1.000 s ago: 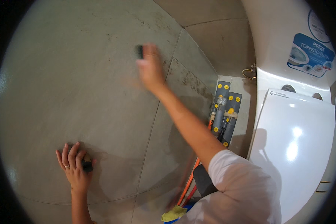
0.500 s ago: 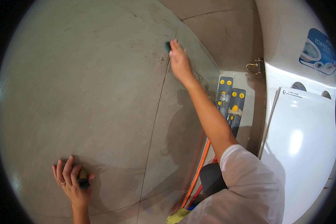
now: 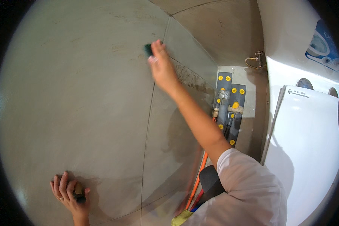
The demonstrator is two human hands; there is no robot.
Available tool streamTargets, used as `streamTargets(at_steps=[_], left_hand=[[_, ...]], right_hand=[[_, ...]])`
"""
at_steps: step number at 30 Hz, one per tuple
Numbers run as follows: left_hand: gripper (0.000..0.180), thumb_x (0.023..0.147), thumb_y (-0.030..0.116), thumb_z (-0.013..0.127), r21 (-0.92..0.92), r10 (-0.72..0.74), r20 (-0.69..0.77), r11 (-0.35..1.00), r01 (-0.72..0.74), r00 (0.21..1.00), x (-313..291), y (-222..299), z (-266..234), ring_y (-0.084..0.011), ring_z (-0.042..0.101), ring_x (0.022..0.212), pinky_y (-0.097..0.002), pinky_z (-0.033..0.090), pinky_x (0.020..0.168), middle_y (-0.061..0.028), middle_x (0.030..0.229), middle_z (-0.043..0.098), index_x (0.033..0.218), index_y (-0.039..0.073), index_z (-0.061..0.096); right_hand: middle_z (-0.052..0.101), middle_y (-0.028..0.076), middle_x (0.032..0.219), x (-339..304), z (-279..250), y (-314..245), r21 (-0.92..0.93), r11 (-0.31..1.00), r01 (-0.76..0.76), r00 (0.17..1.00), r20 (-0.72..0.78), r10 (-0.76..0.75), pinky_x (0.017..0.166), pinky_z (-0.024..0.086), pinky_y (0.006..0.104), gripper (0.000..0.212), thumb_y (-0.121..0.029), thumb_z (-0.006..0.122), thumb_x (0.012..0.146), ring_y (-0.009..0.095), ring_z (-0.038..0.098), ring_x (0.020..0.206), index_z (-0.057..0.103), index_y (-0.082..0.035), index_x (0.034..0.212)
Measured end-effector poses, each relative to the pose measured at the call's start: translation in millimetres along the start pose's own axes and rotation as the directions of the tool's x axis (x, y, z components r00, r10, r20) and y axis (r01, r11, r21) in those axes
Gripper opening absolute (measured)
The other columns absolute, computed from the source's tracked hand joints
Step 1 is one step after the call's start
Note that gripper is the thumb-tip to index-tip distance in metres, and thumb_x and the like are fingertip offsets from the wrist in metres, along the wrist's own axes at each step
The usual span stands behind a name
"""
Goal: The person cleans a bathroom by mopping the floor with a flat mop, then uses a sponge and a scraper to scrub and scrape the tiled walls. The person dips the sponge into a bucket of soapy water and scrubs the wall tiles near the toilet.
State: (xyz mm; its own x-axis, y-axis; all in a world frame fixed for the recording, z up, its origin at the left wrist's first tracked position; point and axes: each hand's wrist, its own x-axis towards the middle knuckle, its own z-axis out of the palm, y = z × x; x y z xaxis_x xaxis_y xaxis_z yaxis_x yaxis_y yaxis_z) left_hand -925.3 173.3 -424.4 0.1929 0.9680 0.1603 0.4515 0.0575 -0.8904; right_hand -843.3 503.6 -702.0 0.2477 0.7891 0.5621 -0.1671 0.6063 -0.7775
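Note:
My right hand (image 3: pixel 164 67) is stretched out over a large grey tiled surface (image 3: pixel 101 132), its fingers pressed on a dark green scouring pad (image 3: pixel 147 49). The pad lies against the tile beside a dark joint line. Brown grime (image 3: pixel 190 77) marks the tile edge just right of that hand. At the lower left, my left hand (image 3: pixel 69 194) leans on the same surface, fingers and thumb around a short tan-brown object (image 3: pixel 78 188) with a dark end. Its kind cannot be made out, as the hand partly covers it.
To the right stands a white toilet (image 3: pixel 305 139) with its lid down. Two grey flat mop heads (image 3: pixel 224 98) with yellow discs rest beside it, orange and red poles (image 3: pixel 199 177) running toward me. A metal valve (image 3: pixel 258 60) sticks out behind them. Faint brown smears (image 3: pixel 120 47) mark the tile's far part.
My right hand has swept the scouring pad leftward across the joint line, uncovering more of the grime. My left hand has slid slightly toward me with the tan-brown object. The view has shifted a little.

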Motion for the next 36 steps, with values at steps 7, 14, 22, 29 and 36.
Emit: streamTargets(at_steps=[7,14,22,29,36], left_hand=[[0.042,0.076,0.048,0.053,-0.061,0.088,-0.071,0.994,-0.093,0.994,7.1,-3.4,-8.5,-0.0305,0.038,0.111,-0.0475,0.026,0.094,-0.0079,0.113,0.049,0.093,0.01,0.053],[0.041,0.075,0.045,0.057,-0.102,0.111,-0.106,0.987,-0.122,0.988,7.5,-0.6,-5.6,-0.031,0.043,0.106,-0.0465,0.031,0.09,-0.0079,0.11,0.052,0.095,0.009,0.055],[0.046,0.076,0.045,0.056,-0.093,0.116,-0.114,0.988,-0.126,0.987,9.5,0.8,-10.1,-0.0312,0.042,0.107,-0.0474,0.029,0.091,-0.009,0.11,0.052,0.101,0.007,0.051],[0.048,0.076,0.044,0.056,-0.097,0.12,-0.095,0.987,-0.129,0.988,3.4,-0.1,-6.0,-0.0313,0.043,0.106,-0.0474,0.03,0.09,-0.0094,0.11,0.052,0.106,0.008,0.048],[0.048,0.077,0.045,0.055,-0.078,0.15,-0.096,0.984,-0.158,0.984,7.1,-2.8,-7.4,-0.031,0.042,0.106,-0.0473,0.031,0.089,-0.0093,0.11,0.052,0.106,0.008,0.048]], right_hand=[[0.025,0.019,0.133,-174.3,-49.3,157.1,-0.045,0.835,-0.549,0.808,-0.283,0.516,0.101,0.02,0.0324,0.046,-0.008,0.043,0.083,0.026,0.026,0.124,0.03,0.001,0.126],[0.032,0.015,0.131,-87.3,3.0,6.2,0.117,0.985,-0.13,0.982,-0.124,0.145,0.099,0.025,0.0366,0.047,-0.003,0.047,0.079,0.026,0.029,0.122,0.035,-0.001,0.124],[0.034,0.018,0.128,-170.7,-69.3,177.5,-0.023,0.73,-0.683,0.709,-0.262,0.655,0.099,0.025,0.0292,0.041,-0.016,0.039,0.088,0.023,0.032,0.121,0.034,0.003,0.123],[0.032,0.018,0.13,-121.3,-16.5,102.9,0.021,0.887,-0.461,0.866,-0.206,0.455,0.1,0.022,0.0365,0.04,-0.01,0.042,0.085,0.029,0.027,0.123,0.037,0.0,0.123],[0.028,0.017,0.132,-157.3,-50.9,151.8,0.097,0.867,-0.489,0.832,-0.247,0.497,0.101,0.019,0.0322,0.043,-0.013,0.04,0.087,0.025,0.024,0.125,0.031,-0.001,0.127]])
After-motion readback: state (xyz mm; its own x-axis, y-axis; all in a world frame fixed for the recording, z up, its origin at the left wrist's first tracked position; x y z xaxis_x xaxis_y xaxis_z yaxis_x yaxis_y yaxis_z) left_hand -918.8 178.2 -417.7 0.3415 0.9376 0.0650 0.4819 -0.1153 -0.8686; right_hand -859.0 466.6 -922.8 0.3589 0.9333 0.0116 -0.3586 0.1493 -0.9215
